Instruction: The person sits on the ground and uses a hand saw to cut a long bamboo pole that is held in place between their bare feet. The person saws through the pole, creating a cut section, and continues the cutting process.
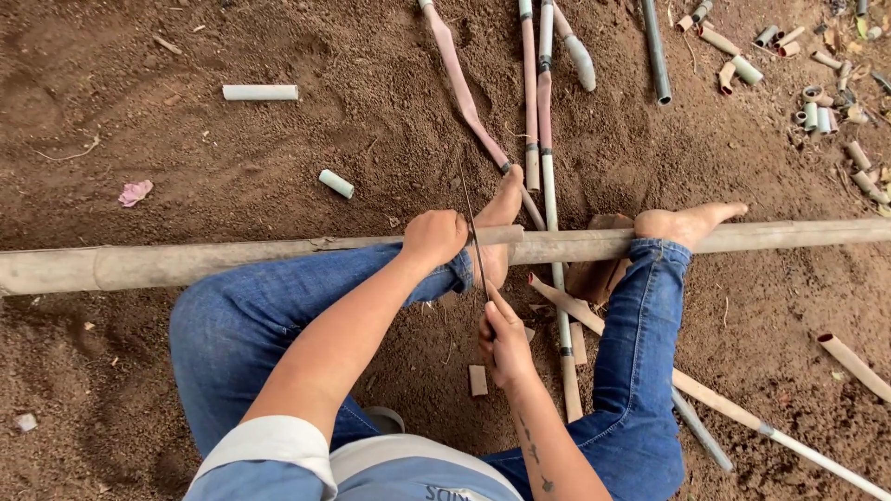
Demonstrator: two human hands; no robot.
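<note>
On brown dirt, the left hand [433, 237] grips a long grey bamboo pole [186, 264]; the right hand [504, 345] clutches a thin saw blade [473, 237].

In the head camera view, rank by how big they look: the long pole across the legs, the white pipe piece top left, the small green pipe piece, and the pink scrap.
1. Long pole, largest by far.
2. White pipe piece.
3. Small green pipe piece and pink scrap look about alike; I won't rank them.
</note>
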